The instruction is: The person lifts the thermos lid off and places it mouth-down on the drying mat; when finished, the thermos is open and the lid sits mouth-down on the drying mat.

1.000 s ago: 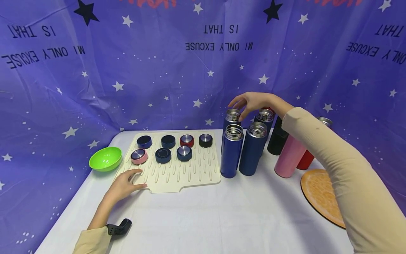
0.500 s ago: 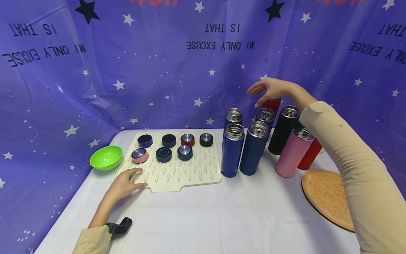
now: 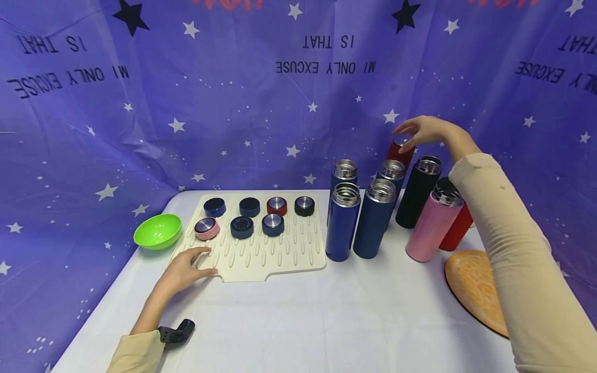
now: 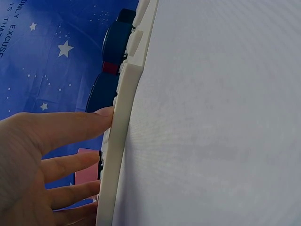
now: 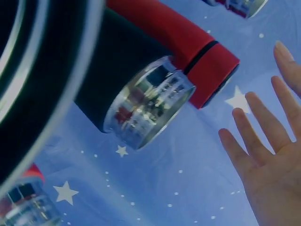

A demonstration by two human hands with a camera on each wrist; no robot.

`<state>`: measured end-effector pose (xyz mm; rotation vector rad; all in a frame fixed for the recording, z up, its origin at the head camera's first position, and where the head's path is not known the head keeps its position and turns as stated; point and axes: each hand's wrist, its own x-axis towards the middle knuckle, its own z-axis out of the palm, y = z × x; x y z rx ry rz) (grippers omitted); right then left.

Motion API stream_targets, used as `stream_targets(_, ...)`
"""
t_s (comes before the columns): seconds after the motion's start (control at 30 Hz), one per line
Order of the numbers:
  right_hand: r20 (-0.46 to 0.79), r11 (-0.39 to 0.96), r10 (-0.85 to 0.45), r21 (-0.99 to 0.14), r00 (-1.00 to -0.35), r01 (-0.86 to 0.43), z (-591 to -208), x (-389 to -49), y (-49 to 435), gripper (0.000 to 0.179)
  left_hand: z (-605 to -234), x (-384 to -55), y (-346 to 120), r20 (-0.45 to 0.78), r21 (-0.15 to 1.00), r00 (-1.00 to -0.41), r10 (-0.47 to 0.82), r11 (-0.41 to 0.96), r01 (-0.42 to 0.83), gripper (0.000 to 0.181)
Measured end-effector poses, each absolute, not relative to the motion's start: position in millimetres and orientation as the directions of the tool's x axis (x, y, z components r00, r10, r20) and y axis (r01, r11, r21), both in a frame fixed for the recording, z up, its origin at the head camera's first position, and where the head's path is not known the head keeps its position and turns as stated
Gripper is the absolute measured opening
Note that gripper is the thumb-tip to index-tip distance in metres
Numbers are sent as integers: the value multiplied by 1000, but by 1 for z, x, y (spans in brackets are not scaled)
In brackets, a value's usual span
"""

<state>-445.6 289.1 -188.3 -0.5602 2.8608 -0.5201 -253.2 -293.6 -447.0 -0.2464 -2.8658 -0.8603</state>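
Note:
My right hand (image 3: pixel 426 130) hovers at the back right, its fingers spread and relaxed around the top of a capped red bottle (image 3: pixel 400 153), overlapping it in the head view. The right wrist view has the red bottle's cap (image 5: pixel 214 74) a little apart from the fingertips, beside an uncapped black bottle (image 5: pixel 127 66). My left hand (image 3: pixel 184 269) rests at the front left edge of a white ribbed board (image 3: pixel 298 259). In the left wrist view its thumb (image 4: pixel 94 121) touches the board's edge. Nothing is held in either hand.
Several loose lids, such as a pink one (image 3: pixel 207 228) and a black one (image 3: pixel 304 206), sit on the board. Uncapped blue bottles (image 3: pixel 342 228), a pink one (image 3: pixel 431 228) and a red one (image 3: pixel 457 228) stand right. A green bowl (image 3: pixel 158 232) and an orange-patterned mat (image 3: pixel 471 285) flank them.
My right hand has moved right, from the opening of the back left blue bottle to the top of the capped red bottle. The left hand stays put.

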Motion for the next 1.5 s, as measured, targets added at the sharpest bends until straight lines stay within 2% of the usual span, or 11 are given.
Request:
stream_targets(0.37, -211, 894, -371, -346, -904, -286, -193, -450, 296, 74, -448, -255, -293, 171, 541, -979, 109, 820, 186, 66)
stream_targets(0.63, -287, 886, -400, -364, -871, -287, -195, -458, 292, 83, -448, -253, -293, 171, 541, -980, 103, 821, 180, 66)
stream_targets(0.9, -304, 895, -376, -363, -875, -258, -195, -452, 297, 80, -447, -254, -293, 176, 537, -978, 111, 822, 189, 65)
stream_targets(1.2, -324, 923, -350, -277, -879, -265, -195, -452, 294, 73, -448, -255, -293, 166, 542, -980, 110, 820, 184, 66)
stream_targets(1.5, -346, 925, -332, -304, -878, -230, -193, -451, 291, 75, -447, -256, -294, 163, 543, -981, 107, 820, 180, 67)
